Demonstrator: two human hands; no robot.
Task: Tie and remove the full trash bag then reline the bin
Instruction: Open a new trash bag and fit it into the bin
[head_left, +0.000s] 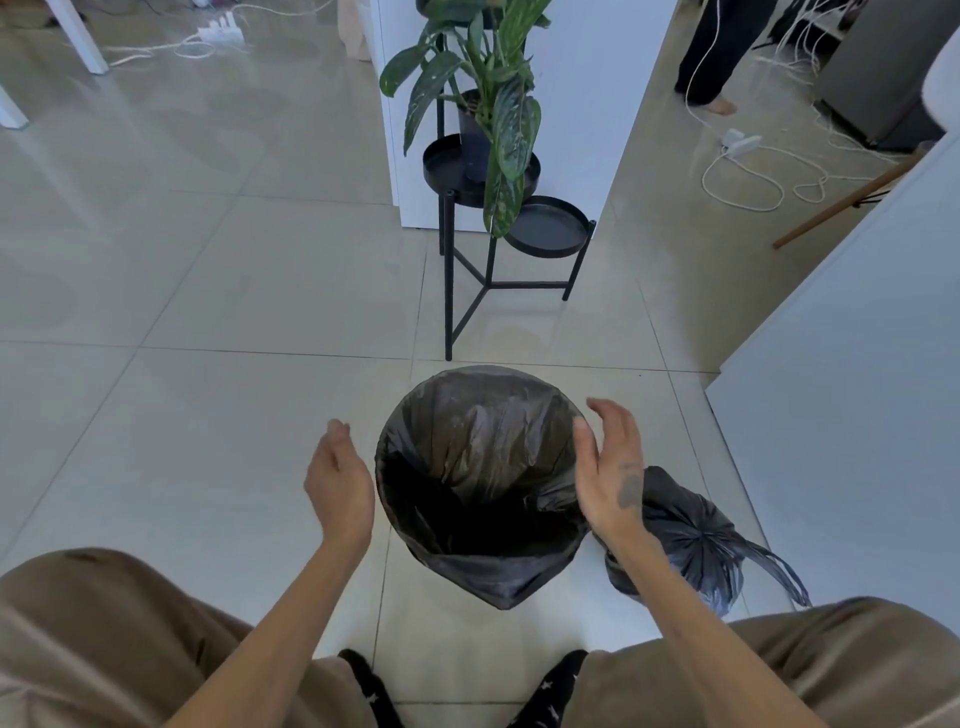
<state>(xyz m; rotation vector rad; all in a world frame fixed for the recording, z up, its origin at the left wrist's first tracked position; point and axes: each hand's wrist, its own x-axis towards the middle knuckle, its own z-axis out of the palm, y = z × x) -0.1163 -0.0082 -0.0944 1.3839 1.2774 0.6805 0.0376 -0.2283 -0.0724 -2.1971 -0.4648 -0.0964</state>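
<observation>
My left hand (338, 480) is open, fingers loosely curved, palm turned inward, just beside the left rim of the bin and holding nothing. My right hand (610, 467) mirrors it: open, palm inward, empty grip, with fingertips (582, 431) at the right rim, contact uncertain. Both forearms reach forward from my knees. Between the hands stands the round bin (498, 582), lined with a thin, glossy, wrinkled black bag (478, 447) folded over the rim. The full trash bag (691, 540), black, bulging, gathered into a knot with loose tails, sits on the pale tiled floor (208, 415) just right of the bin, partly behind my right wrist.
</observation>
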